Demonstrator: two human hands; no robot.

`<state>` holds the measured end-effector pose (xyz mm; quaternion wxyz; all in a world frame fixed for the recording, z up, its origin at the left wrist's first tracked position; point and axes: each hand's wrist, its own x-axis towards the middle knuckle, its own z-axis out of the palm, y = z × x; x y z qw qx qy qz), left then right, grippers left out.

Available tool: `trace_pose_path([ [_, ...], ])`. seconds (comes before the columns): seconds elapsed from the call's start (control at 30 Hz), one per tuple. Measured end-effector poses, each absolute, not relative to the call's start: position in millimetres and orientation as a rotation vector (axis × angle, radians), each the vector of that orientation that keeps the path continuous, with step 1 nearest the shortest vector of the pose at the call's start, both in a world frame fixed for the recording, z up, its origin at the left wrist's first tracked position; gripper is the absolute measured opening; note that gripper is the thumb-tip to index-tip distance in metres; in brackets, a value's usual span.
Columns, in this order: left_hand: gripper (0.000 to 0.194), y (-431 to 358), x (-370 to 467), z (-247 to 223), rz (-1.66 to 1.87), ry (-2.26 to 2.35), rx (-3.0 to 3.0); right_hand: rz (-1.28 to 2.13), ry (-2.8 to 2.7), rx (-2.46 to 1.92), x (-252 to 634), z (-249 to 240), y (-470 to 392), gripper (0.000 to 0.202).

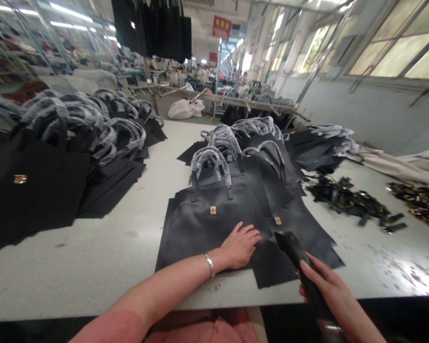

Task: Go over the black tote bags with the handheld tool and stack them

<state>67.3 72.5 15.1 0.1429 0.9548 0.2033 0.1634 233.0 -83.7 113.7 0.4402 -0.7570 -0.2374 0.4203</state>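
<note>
Black tool (pixel 289 247) is grasped in the right hand (pixel 327 281), its long axis slanting forward and left, its tip apart from the left hand. This left hand (pixel 240 245), flat and grasping nothing, rests upon the black bag (pixel 200 228), whose wrapped handles (pixel 229 177) point away across the table (pixel 103 267).

1. The left grip (pixel 240 245) is a bare hand; so is the right grip (pixel 323 277).
2. A shiny silver-toned bracelet (pixel 209 265) circles the left wrist (pixel 220 260), below the middle of the frame.
3. A plain coral-pink sleeve (pixel 110 327) covers the left arm (pixel 168 289) at lower left.
4. Folded pink clothing (pixel 214 332) shows at bottom centre, deeper red toward its right.
</note>
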Motion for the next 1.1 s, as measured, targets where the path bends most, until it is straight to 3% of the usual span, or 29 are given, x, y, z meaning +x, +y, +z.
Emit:
trace_pose_path([
  [0.13,0.018,78,86,19,0.448,0.532,2.945,1.02,-0.521,-1.853,244,118,-104,0.08],
  [0.43,0.016,93,136,36,0.215,-0.158,3.242,1.068,-0.374,-1.869,240,105,-147,0.1],
  [0.67,0.017,99,147,35,0.129,-0.415,3.206,1.072,-0.333,-1.821,247,89,-161,0.098],
  [0.9,0.013,107,158,31,0.135,-0.324,3.114,1.068,-0.375,-1.769,238,89,-155,0.094],
  [1.1,0.011,107,153,21,0.345,0.194,2.927,1.107,-0.445,-1.785,234,84,-139,0.095],
])
